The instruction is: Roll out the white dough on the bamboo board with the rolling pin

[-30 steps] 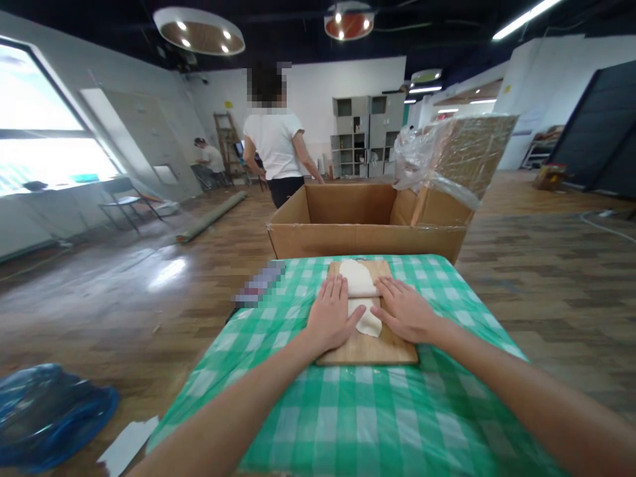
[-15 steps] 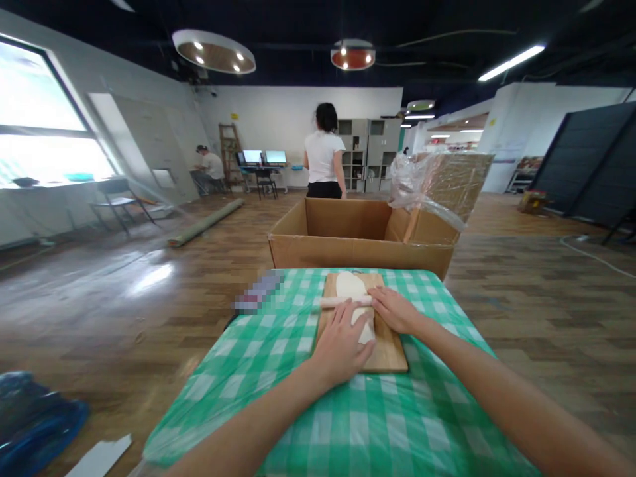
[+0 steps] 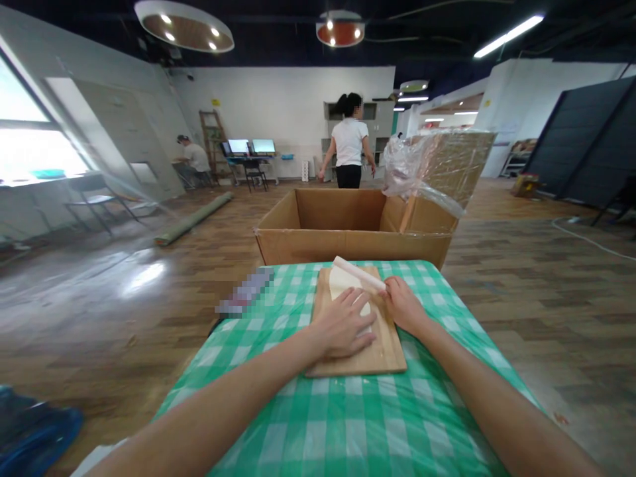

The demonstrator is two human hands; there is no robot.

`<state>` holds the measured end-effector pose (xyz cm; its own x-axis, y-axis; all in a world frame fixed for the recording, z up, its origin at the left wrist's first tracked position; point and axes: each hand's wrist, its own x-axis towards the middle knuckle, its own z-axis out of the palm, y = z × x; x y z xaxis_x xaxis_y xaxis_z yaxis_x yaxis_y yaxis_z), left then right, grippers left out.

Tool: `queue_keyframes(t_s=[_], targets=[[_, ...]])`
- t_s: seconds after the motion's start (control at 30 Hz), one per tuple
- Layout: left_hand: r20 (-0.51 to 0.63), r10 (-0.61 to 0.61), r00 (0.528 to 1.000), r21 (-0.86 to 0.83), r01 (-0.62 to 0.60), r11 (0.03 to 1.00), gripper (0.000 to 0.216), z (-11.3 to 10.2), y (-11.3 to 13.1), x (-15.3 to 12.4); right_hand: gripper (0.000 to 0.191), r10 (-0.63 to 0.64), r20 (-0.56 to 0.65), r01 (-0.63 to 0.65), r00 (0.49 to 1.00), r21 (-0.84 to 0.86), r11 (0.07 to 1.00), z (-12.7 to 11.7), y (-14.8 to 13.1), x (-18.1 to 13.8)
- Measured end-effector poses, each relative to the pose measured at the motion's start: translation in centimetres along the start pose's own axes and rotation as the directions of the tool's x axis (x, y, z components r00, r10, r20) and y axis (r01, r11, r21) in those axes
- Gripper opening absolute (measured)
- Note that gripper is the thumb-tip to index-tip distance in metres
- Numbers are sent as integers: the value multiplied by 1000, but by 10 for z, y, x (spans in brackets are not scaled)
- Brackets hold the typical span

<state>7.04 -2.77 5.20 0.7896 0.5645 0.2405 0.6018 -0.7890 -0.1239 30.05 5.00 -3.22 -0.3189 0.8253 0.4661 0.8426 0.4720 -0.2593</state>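
Observation:
A wooden cutting board lies on the table with the green checked cloth. On the board lies a flat pale sheet of dough. My left hand rests flat on the dough, fingers spread. My right hand grips one end of a thin white rolling pin, which is lifted and angled over the far part of the dough.
A large open cardboard box stands just past the table's far edge, with a plastic-wrapped carton at its right. A person in a white shirt walks further back; another sits at desks with monitors. A blue bag lies on the floor at left.
The rolling pin lay across the dough under both hands; now my right hand has lifted it at one end. My left hand has moved onto the dough. The person behind has walked away.

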Motion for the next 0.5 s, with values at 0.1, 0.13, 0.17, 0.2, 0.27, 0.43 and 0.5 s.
queue_keyframes(t_s=[0.1, 0.13, 0.17, 0.2, 0.27, 0.43, 0.5], targets=[[66, 110, 992, 34, -112, 993, 37, -7, -10, 14, 28, 9, -23, -8, 1000, 18, 1000, -5, 6, -5], [86, 157, 984, 27, -160, 987, 37, -8, -13, 18, 28, 5, -26, -5, 1000, 24, 1000, -8, 8, -7], [103, 198, 975, 16, -201, 979, 38, -8, -14, 22, 28, 1, -28, 0, 1000, 29, 1000, -10, 9, -8], [115, 227, 967, 10, -229, 973, 39, -8, -15, 26, 27, -6, -28, 7, 1000, 34, 999, -12, 10, -8], [143, 239, 961, 20, -244, 970, 44, -7, -15, 34, 25, -17, -29, 18, 999, 39, 999, -15, 11, -8], [284, 21, 959, 61, -40, 997, 47, -2, -7, 44, 21, -25, -47, 27, 999, 42, 999, -17, 14, -7], [360, -168, 918, 66, 155, 986, 39, 0, -2, 44, 20, -27, -56, 29, 998, 43, 999, -17, 16, -7]])
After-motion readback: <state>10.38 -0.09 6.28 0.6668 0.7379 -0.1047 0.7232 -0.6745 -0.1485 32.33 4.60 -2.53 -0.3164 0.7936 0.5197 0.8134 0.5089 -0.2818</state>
